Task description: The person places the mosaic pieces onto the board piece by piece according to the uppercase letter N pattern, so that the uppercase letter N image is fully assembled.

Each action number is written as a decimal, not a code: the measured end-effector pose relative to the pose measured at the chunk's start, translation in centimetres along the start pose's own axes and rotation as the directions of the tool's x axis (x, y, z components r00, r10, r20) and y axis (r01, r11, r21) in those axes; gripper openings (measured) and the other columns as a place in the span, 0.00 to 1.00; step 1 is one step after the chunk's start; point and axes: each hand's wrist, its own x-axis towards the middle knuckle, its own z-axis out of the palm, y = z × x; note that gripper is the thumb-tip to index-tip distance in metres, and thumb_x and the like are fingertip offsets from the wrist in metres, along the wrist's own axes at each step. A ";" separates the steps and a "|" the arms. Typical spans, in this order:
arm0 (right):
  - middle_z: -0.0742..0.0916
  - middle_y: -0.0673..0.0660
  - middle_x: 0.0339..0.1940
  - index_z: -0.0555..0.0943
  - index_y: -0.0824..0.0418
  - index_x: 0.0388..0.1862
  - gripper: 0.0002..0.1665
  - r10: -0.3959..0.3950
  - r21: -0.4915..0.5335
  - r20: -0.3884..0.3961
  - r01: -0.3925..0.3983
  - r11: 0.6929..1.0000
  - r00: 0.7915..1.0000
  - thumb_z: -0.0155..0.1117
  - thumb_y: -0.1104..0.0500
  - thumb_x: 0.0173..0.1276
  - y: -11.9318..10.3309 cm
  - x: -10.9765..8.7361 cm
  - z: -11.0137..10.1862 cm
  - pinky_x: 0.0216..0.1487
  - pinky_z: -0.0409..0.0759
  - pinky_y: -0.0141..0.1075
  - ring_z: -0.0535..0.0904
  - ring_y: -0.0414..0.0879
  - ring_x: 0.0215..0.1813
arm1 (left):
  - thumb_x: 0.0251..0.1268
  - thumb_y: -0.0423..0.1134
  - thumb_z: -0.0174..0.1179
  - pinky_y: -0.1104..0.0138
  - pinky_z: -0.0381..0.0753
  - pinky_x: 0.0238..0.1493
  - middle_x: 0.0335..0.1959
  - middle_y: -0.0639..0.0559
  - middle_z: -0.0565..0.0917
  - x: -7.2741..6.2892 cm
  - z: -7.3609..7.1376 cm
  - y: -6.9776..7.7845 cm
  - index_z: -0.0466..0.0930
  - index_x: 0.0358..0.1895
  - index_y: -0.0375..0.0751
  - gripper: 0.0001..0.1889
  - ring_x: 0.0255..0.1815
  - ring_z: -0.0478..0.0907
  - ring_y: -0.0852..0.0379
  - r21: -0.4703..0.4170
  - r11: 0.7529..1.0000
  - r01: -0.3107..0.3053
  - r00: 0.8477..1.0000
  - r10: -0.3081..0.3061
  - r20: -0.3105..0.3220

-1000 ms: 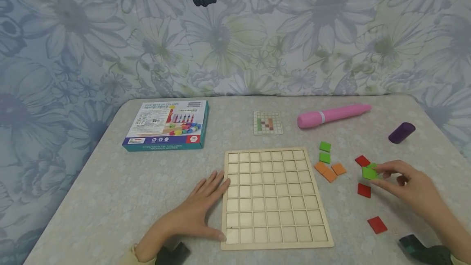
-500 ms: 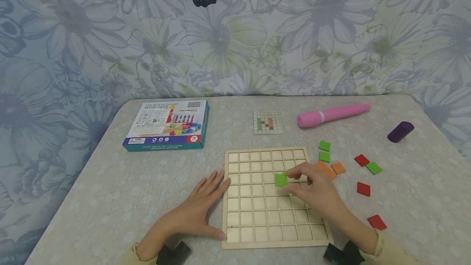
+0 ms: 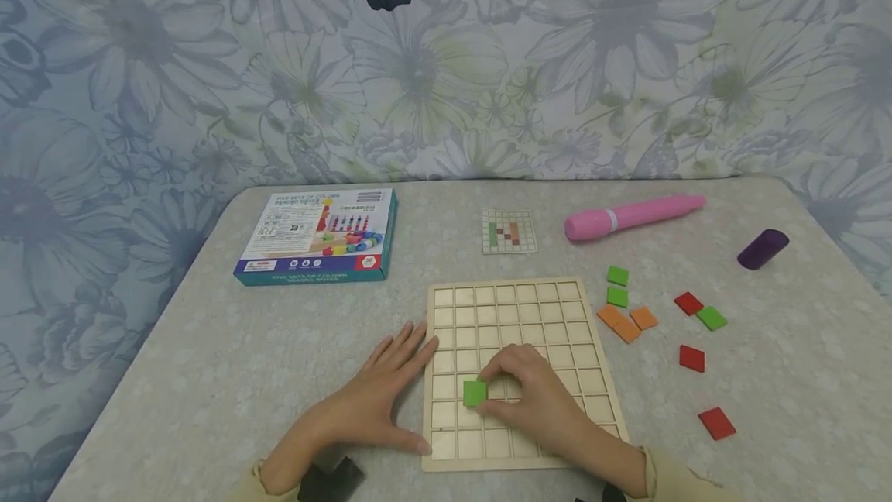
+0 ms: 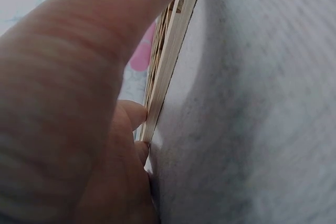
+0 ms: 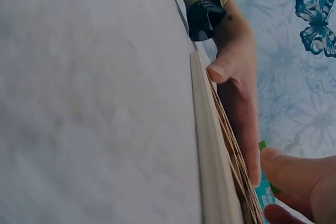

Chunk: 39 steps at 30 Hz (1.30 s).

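In the head view a pale wooden grid board (image 3: 435,465) lies on the table, its square cells bare around the right hand. My right hand (image 3: 540,397) pinches a green square tile (image 3: 475,393) between thumb and fingers, over the lower left part of the grid. Whether that tile touches the board cannot be told. My left hand (image 3: 372,393) lies with fingers spread along the board's left edge, thumb and fingertips touching it. In the right wrist view the green tile shows partly behind the right thumb (image 5: 289,174).
Right of the board lie loose green tiles (image 3: 617,297), orange tiles (image 3: 643,318) and red tiles (image 3: 692,359). Behind are a patterned grid card (image 3: 509,232), a pink pen-shaped case (image 3: 634,218) and a dark purple cylinder (image 3: 763,249). A flat box (image 3: 317,238) stands back left.
My right hand has carried the green tile left from the loose tiles, across the board to its lower left part. Another green tile stays beside a red one. My left hand has not moved.
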 end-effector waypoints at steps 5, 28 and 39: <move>0.76 0.35 0.39 0.79 0.43 0.30 0.19 -0.031 -0.119 0.021 0.033 0.992 0.999 0.80 0.53 0.42 0.0 -0.3 0.5 0.51 0.67 0.45 0.68 0.38 0.49 | 0.38 0.71 0.65 0.55 0.30 0.68 0.75 0.49 0.36 0.1 -0.1 0.1 0.40 0.75 0.46 0.64 0.73 0.28 0.53 0.005 1.000 0.007 1.000 -0.007 0.001; 0.75 0.37 0.41 0.81 0.43 0.31 0.17 -0.062 -0.225 0.052 0.072 0.972 0.997 0.79 0.50 0.43 -0.3 -0.5 0.7 0.48 0.64 0.43 0.66 0.39 0.50 | 0.39 0.70 0.65 0.53 0.31 0.68 0.75 0.50 0.36 0.1 -0.3 0.2 0.40 0.75 0.47 0.62 0.73 0.28 0.52 -0.007 1.000 0.004 1.000 -0.004 -0.003; 0.75 0.35 0.39 0.79 0.43 0.28 0.16 -0.037 -0.220 0.058 0.049 0.974 0.998 0.79 0.51 0.43 -0.4 -0.6 0.6 0.49 0.65 0.44 0.67 0.39 0.50 | 0.40 0.70 0.66 0.53 0.31 0.68 0.75 0.50 0.36 0.0 -0.3 0.3 0.41 0.75 0.46 0.62 0.73 0.28 0.52 -0.014 1.000 0.007 1.000 -0.007 0.006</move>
